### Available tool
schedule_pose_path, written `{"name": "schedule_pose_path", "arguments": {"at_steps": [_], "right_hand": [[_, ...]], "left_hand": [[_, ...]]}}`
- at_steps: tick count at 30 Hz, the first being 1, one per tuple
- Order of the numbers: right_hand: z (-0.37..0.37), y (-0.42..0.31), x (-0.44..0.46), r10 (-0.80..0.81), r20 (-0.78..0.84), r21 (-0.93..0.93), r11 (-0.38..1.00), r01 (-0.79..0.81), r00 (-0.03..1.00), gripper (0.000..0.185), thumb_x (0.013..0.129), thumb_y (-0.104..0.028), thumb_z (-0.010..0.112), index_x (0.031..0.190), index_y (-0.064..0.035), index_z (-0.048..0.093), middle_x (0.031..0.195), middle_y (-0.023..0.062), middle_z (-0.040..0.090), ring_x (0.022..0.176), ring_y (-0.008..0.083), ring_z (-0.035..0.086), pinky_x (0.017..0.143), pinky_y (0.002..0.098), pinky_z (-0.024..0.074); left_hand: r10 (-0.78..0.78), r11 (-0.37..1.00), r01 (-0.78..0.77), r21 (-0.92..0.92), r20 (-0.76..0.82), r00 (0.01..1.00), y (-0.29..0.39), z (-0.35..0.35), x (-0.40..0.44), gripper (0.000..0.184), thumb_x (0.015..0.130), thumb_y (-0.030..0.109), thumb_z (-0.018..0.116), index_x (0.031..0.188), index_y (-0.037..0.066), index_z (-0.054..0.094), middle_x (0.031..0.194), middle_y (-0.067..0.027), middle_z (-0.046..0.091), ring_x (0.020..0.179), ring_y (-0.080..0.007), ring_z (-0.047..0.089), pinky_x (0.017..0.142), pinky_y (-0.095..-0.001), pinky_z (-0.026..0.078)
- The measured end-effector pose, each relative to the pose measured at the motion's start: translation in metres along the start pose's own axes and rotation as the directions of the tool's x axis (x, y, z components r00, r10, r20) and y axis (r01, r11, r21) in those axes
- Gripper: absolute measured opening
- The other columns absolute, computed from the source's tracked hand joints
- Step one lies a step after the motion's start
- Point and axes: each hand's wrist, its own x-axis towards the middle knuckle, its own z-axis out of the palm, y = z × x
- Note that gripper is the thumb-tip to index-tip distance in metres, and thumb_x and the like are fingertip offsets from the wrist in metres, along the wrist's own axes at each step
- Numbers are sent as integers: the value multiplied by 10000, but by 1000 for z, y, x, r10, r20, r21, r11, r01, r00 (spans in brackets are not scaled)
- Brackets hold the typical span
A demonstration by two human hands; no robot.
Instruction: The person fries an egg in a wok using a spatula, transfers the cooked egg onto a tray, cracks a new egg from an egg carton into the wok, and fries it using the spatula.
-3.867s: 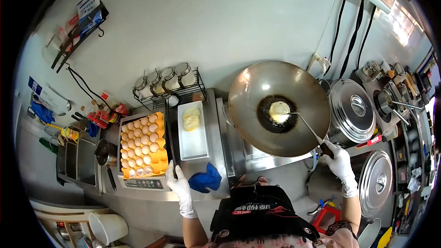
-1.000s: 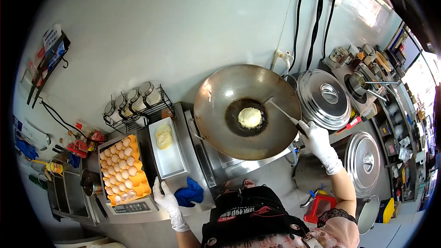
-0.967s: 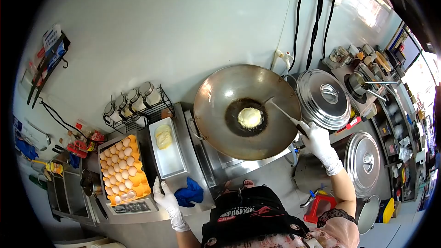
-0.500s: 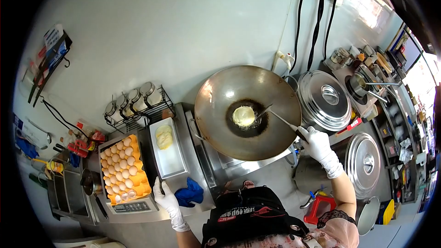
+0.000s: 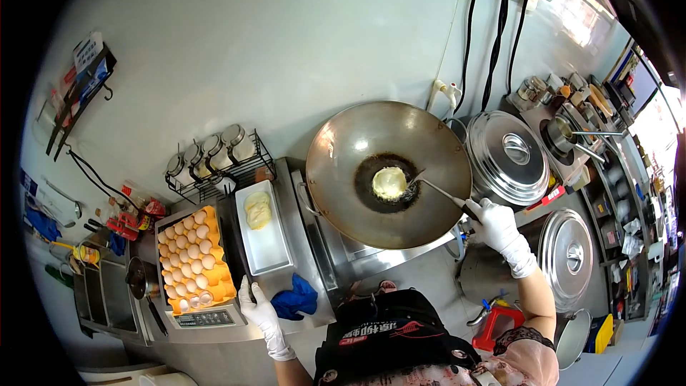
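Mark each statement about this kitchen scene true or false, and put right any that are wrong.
1. The right hand holds a spatula that reaches into the wok. True.
2. The wok has no food in it. False: a round, pale yellow fried egg lies at its bottom.
3. A white rectangular dish stands between the egg tray and the wok. True.
4. The egg tray is dark green. False: it is orange-yellow.
5. A crumpled blue cloth lies near the left hand. True.
6. Both hands are bare. False: both wear white gloves.
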Motion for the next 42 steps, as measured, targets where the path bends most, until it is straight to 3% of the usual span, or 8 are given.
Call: {"name": "schedule_pose_path", "arguments": {"at_steps": [8,11,13,15,18,23,36,42], "right_hand": [[15,16,-8,99,-1,61,993,-99,995,451,745,-146,667,1194,-169,637,790,141,627,672,310,641,566,414,514],[35,24,-9,85,-184,275,961,-32,979,402,787,-116,641,1187,-77,626,738,137,632,606,264,638,560,390,512],[39,23,-3,364,211,717,573,-397,907,360,860,-111,614,1198,16,604,758,82,663,578,191,610,538,330,489],[39,18,7,344,509,805,133,-578,789,333,924,-105,528,1223,26,591,678,32,608,473,84,514,402,235,395],[59,17,18,360,548,811,-6,-586,755,249,954,-102,494,1116,66,581,636,57,576,439,118,491,384,261,377],[85,22,26,280,715,677,-507,-534,640,170,974,-119,438,993,35,508,710,126,586,439,168,517,338,277,375],[132,-9,64,-27,789,298,-857,-421,613,195,1007,-177,373,1107,-22,435,822,155,562,545,149,488,362,213,351],[106,-9,62,-25,750,342,-841,-419,661,256,1008,-190,371,1197,-29,435,823,152,565,539,141,486,357,207,352]], "left_hand": [[10,1000,-10,-25,3,1000,1,6,1,297,904,58,576,1174,-54,625,1074,-173,660,989,-268,606,923,-345,450],[13,1000,-13,-16,10,1000,1,8,2,293,909,58,574,1175,-55,624,1076,-168,660,986,-264,607,919,-340,453],[19,1000,-19,-13,9,1000,1,10,2,292,914,58,571,1177,-56,622,1077,-164,658,983,-260,606,916,-336,455],[9,996,-7,-91,20,1000,3,12,2,293,920,53,561,1184,-64,613,1077,-159,657,979,-247,605,909,-332,458],[23,998,-22,-51,22,999,4,12,3,292,921,46,555,1185,-69,609,1080,-153,659,979,-231,605,906,-327,460],[10,999,-9,-53,16,1000,5,8,3,289,919,43,556,1181,-64,614,1081,-154,661,982,-227,605,906,-325,460],[38,995,-40,86,23,999,-5,-1,7,319,931,64,563,1210,-88,594,1165,-171,659,1040,-217,616,949,-317,458],[15,998,-17,62,24,1000,-10,-6,6,319,934,68,559,1209,-88,594,1173,-173,654,1051,-219,610,958,-319,451]]}}
